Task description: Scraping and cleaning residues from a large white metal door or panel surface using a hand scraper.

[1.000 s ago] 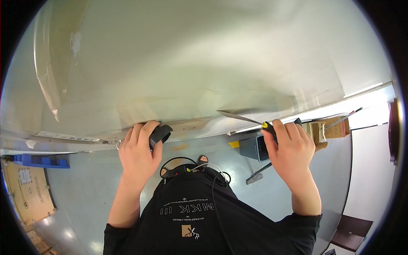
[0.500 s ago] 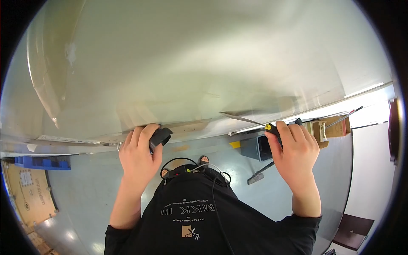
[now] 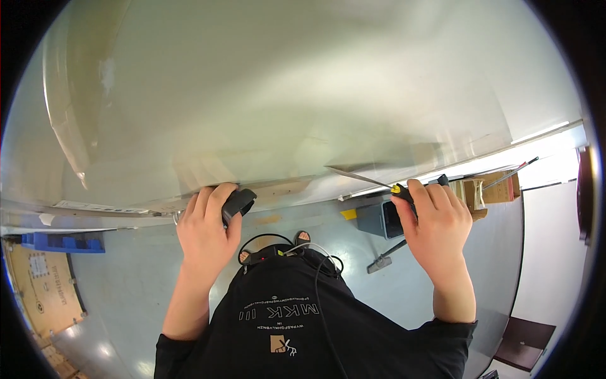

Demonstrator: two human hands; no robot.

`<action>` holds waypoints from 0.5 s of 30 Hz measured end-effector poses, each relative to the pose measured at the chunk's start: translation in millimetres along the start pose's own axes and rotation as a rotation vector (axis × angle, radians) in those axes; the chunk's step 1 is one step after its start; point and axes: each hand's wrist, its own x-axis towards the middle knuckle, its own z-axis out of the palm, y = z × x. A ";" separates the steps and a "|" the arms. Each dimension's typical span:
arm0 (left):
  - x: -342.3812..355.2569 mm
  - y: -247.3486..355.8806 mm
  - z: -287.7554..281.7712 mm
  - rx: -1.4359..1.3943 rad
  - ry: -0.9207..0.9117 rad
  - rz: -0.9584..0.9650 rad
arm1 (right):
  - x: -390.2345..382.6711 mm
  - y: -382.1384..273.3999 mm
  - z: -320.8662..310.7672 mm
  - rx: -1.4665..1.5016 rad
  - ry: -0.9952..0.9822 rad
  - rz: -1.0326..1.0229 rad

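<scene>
- Blade pointing left from my right grip, held against the panel near its edge; can't tell if the tip touches.
- Right grip's closed round the black-and-yellow handle.
- Left grip is curled round a black piece by that same edge.
- Bin below.
</scene>
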 end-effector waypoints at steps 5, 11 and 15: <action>-1.7 0.2 -1.0 0.015 0.004 0.009 | 2.3 0.3 -1.2 -0.004 0.029 -0.021; -1.3 2.8 -3.0 0.006 -0.024 -0.016 | 0.8 2.1 -4.2 -0.005 0.015 -0.005; -1.6 4.5 -3.2 -0.002 -0.028 -0.029 | 1.5 0.3 -2.9 -0.021 0.029 -0.006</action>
